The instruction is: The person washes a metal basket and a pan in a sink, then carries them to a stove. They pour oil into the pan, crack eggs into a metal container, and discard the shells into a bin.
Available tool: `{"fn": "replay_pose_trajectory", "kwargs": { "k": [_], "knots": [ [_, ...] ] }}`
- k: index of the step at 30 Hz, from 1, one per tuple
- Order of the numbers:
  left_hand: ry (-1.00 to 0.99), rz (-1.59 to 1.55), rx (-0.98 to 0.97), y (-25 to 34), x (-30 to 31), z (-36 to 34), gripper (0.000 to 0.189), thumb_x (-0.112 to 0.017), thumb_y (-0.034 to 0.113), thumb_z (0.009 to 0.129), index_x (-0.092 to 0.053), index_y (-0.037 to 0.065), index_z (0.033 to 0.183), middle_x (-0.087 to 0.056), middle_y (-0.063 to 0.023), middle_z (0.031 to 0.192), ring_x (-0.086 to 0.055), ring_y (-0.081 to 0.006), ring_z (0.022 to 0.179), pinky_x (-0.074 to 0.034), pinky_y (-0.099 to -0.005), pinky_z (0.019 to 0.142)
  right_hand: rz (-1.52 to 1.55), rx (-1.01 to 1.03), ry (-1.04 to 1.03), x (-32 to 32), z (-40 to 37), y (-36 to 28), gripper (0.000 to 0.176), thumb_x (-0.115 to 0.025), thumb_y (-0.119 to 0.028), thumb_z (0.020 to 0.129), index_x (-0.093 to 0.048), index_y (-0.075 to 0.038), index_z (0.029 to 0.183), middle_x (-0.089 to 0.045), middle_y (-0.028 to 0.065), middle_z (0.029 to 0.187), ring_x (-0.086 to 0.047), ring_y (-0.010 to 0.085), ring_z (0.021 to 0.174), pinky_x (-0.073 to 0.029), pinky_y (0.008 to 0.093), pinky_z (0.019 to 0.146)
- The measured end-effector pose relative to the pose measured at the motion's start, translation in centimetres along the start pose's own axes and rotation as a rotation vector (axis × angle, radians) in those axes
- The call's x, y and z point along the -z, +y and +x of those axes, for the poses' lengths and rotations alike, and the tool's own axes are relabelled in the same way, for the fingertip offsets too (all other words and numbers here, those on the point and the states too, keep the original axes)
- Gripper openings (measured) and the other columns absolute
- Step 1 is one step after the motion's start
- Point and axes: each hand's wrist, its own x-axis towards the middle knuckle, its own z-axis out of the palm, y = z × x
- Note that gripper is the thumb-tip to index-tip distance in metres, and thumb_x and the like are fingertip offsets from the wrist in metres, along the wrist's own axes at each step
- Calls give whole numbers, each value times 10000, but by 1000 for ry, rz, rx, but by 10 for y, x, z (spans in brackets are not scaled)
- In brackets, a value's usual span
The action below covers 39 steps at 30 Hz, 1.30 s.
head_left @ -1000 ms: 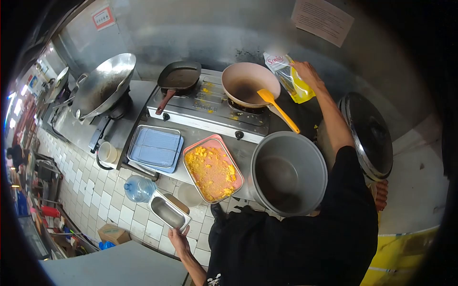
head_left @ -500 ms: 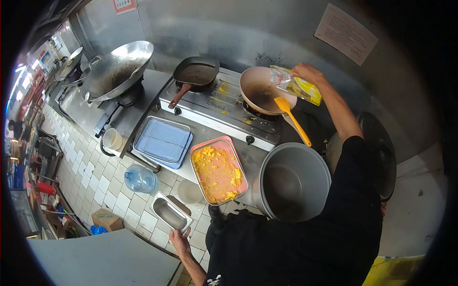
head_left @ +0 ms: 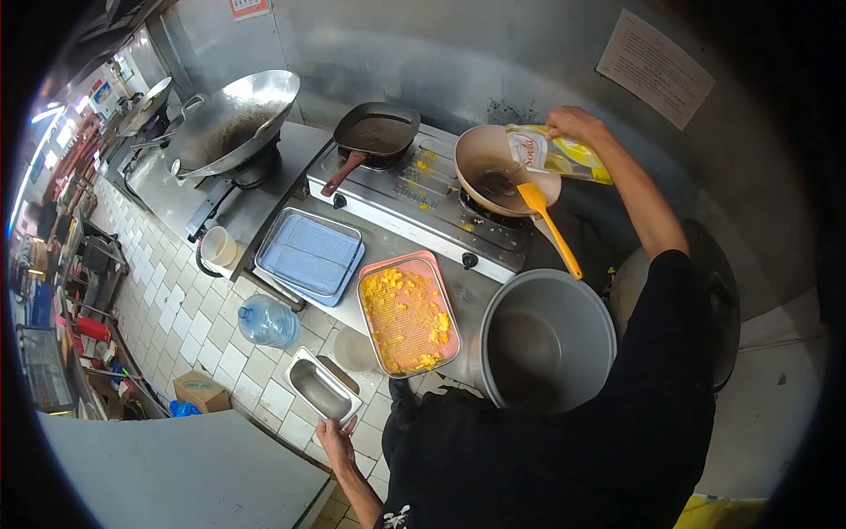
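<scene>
Yellow oil pouch (head_left: 555, 152) was held over the far-right rim of the beige pan (head_left: 493, 172). Its long axis ran nearly level, with the printed end leaning left and down toward the pan's middle and the yellow end under the grip. The right hand (head_left: 573, 125) had its fingers closed on the pouch's upper edge, so the pouch lay left of and just below the knuckles. The left hand (head_left: 335, 438) was well apart, low and near the body. It was clamped on the near rim of a small steel container (head_left: 319, 388) held out over the floor tiles (head_left: 220, 361).

A yellow spatula (head_left: 548, 225) rested with its blade in the pan and its handle pointing back toward the person. The pan sat on the right burner of a steel stove (head_left: 405, 196), and a dark square pan (head_left: 379, 134) sat on the left burner.

On the counter in front were a pink tray (head_left: 441, 291) of yellow food, a blue-lined tray (head_left: 308, 256) and a large grey pot (head_left: 546, 339). A wok (head_left: 233, 119) stood tilted further left, and a water bottle (head_left: 267, 320) stood on the floor below. A paper notice (head_left: 654, 55) was fixed to the steel back wall.
</scene>
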Motion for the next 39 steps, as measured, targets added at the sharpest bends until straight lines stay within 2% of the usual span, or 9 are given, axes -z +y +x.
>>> {"fn": "replay_pose_trajectory", "kwargs": {
  "k": [5,8,13,19,22,26,32,37,39],
  "knots": [
    [9,-13,1,-3,-3,-5,113,-450,132,967,-550,84,987,-604,-37,965,-619,-160,937,-585,-485,797,-7,-37,56,12,3,10,318,-693,-365,785,-698,-54,856,-677,182,837,-654,364,835,-489,477,713],
    [-34,-30,-18,-12,6,-3,249,-454,82,941,-582,52,1153,-649,-77,1065,-650,-203,956,-587,-468,778,15,-33,132,19,2,15,308,-692,-350,783,-695,-49,850,-676,186,839,-653,368,831,-485,479,712],
    [-18,-10,-21,-12,4,-8,236,-455,92,946,-589,50,1136,-655,-75,1051,-659,-201,928,-594,-447,763,-1,27,207,31,-2,11,294,-694,-335,782,-691,-48,843,-669,192,820,-650,371,813,-474,484,693],
    [-3,-22,-26,-15,6,-12,227,-469,102,946,-591,49,1130,-659,-74,1044,-664,-198,911,-599,-432,749,-23,13,53,35,-14,4,298,-698,-343,785,-694,-48,825,-669,185,805,-645,371,778,-466,478,673],
    [-12,-20,-27,-19,9,-11,232,-468,101,949,-583,53,1145,-657,-72,1045,-662,-197,918,-599,-436,749,1,-4,66,24,-17,12,274,-709,-326,778,-706,-59,836,-674,182,814,-648,369,798,-474,478,685],
    [17,-5,-4,-8,-7,-20,119,-442,102,950,-546,84,1005,-582,-22,933,-595,-130,897,-584,-506,808,49,-32,257,-1,-28,21,316,-683,-350,789,-707,-43,861,-670,188,829,-648,363,835,-481,464,721],
    [-23,-24,-21,-18,3,-17,193,-455,94,951,-574,47,1095,-651,-77,1025,-657,-199,927,-601,-460,764,177,-224,401,-49,-60,19,310,-646,-368,830,-720,-81,920,-670,155,923,-633,356,896,-486,458,770],
    [-25,2,-21,-9,-6,-22,199,-455,81,926,-573,28,1078,-647,-91,1014,-657,-206,923,-600,-463,774,250,-353,535,-81,-82,16,339,-620,-391,864,-705,-81,970,-627,129,986,-605,345,945,-468,450,806],
    [-30,1,-20,-9,-4,-23,201,-454,75,919,-578,26,1069,-648,-93,1011,-658,-208,917,-600,-461,775,304,-415,704,-101,-86,17,350,-625,-395,866,-698,-66,957,-641,143,956,-615,353,907,-473,443,779]
  ]
}}
